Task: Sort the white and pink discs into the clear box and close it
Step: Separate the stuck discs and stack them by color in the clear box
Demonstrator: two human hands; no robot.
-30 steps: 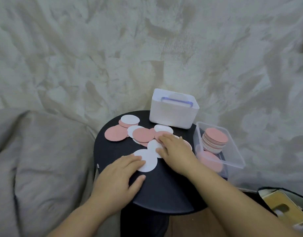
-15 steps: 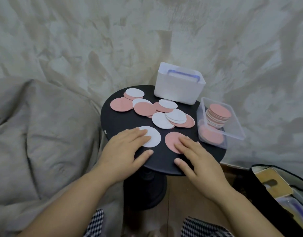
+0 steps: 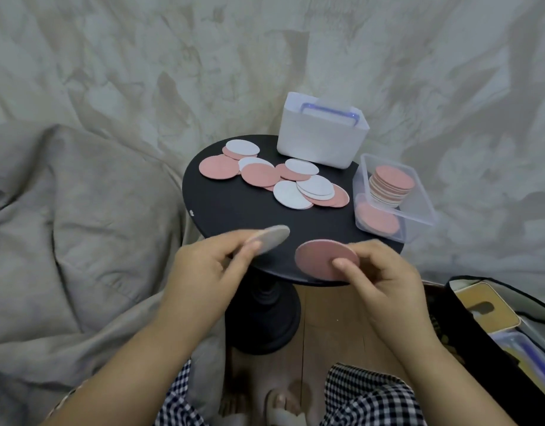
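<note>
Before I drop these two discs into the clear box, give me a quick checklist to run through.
1. Grip of left hand on white disc: ok, pinched.
2. Grip of right hand on pink disc: ok, pinched.
3. The clear box is open: ok.
4. The clear box sits fully on the table: not ok, it seems to overhang the edge.
5. Place for whites inside the box: cannot tell, only pink tops show.

A round black pedestal table carries scattered pink and white discs, a white lidded box and a clear box.
</note>
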